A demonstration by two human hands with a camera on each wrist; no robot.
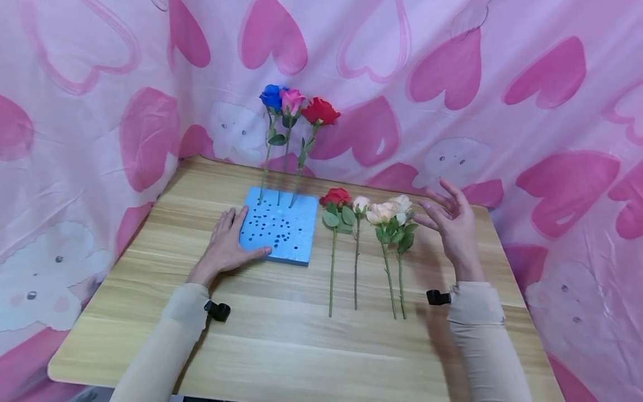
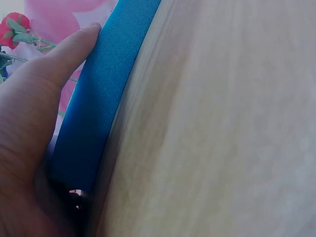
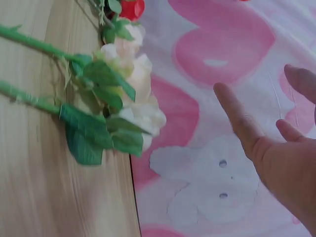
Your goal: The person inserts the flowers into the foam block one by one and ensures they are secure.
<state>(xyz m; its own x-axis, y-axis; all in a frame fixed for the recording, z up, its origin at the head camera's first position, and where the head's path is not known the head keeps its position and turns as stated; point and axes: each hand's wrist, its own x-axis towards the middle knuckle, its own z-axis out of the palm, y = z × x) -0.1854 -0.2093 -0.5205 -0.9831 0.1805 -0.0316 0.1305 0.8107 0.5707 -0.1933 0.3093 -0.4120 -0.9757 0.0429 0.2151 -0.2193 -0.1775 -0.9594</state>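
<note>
1. Here the blue foam block (image 1: 279,230) lies flat on the wooden table (image 1: 281,346), left of centre, its top pierced with small holes.
2. The left hand (image 1: 225,245) rests flat against the block's left edge, fingers straight and together, the thumb (image 2: 74,47) lying along the near side.
3. Three roses stand upright in the block's far row: blue rose (image 1: 272,97), pink rose (image 1: 292,101), red rose (image 1: 319,111).
4. Four loose roses (image 1: 369,215) lie side by side on the table just right of the block, heads pointing away.
5. The right hand (image 1: 450,220) hovers above the table beside the rightmost cream flower (image 3: 140,113), palm turned inward, fingers spread apart, holding nothing and touching nothing.
</note>
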